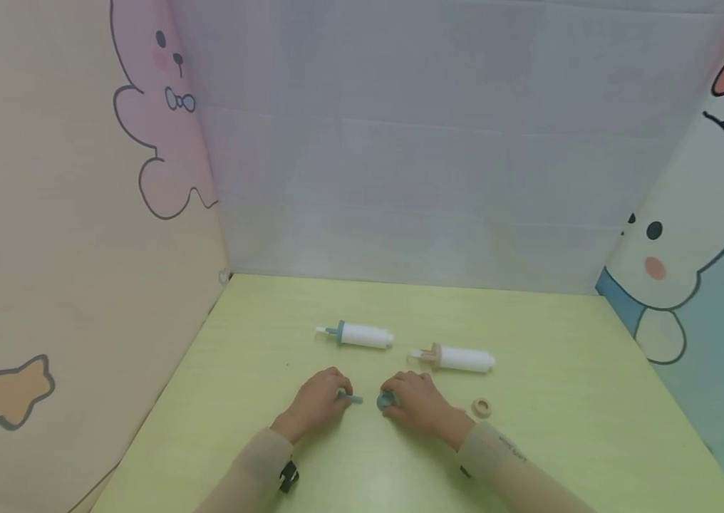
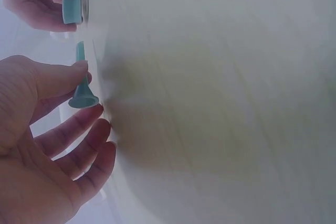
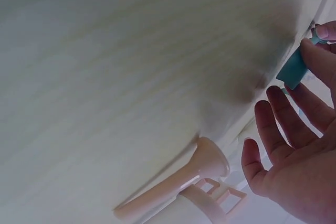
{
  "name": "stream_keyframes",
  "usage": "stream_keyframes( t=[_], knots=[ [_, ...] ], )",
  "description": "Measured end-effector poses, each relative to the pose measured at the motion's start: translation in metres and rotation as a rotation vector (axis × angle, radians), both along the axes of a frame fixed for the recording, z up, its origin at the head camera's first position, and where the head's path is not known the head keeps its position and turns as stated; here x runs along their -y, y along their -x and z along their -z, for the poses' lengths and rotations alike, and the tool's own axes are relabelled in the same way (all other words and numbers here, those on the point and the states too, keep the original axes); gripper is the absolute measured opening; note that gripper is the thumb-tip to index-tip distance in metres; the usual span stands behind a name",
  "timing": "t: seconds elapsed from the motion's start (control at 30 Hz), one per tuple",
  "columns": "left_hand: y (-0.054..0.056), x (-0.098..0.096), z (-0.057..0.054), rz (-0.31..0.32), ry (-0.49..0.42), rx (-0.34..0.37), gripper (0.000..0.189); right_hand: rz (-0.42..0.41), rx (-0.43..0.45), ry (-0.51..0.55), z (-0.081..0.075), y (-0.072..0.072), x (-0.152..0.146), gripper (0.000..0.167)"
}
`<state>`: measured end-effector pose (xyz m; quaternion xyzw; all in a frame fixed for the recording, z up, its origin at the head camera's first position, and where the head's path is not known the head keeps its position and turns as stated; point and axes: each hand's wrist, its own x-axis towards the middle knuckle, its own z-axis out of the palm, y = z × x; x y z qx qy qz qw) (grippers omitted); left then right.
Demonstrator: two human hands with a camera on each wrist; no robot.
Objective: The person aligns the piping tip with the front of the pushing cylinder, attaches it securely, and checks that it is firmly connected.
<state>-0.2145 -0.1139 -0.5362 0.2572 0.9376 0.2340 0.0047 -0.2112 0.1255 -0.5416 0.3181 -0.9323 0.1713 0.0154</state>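
In the head view, my left hand (image 1: 320,400) is at centre left, pinching a slim teal flared piece (image 1: 353,398) between thumb and fingers. The left wrist view shows this teal flared piece (image 2: 83,90) as a thin stem widening to a funnel-like end; the other fingers are spread. Just to the right, my right hand (image 1: 418,400) grips a short round teal ring-like piece (image 1: 385,400). From the right wrist, that teal ring-like piece (image 3: 293,71) sits between thumb and fingertips. The two teal pieces face each other, a small gap apart.
Beyond the hands lie a white syringe-like tube with a teal collar (image 1: 365,335) and another with a peach collar (image 1: 464,358). A peach ring (image 1: 482,407) sits beside the right wrist. The yellow-green table (image 1: 561,427) meets a pale back curtain (image 1: 400,178) and cartoon-printed side panels.
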Motion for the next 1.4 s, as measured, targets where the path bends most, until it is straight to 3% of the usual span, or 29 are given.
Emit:
stream_keyframes(
  t=[0.43, 0.77, 1.23, 1.4],
  knots=[
    [0.003, -0.005, 0.002, -0.022, -0.033, 0.011, 0.005, 0.017, 0.048, 0.13, -0.006, 0.003, -0.002, 0.031],
    [0.003, -0.007, 0.0, 0.015, -0.108, 0.038, 0.005, 0.044, 0.125, 0.201, -0.014, 0.004, -0.001, 0.032],
    [0.004, -0.017, -0.004, 0.032, -0.208, -0.015, 0.005, 0.058, 0.174, 0.336, -0.013, 0.003, -0.003, 0.025],
    [0.002, -0.023, -0.009, 0.044, -0.261, -0.028, 0.004, 0.042, 0.237, 0.419, -0.013, 0.001, -0.004, 0.025]
  ],
)
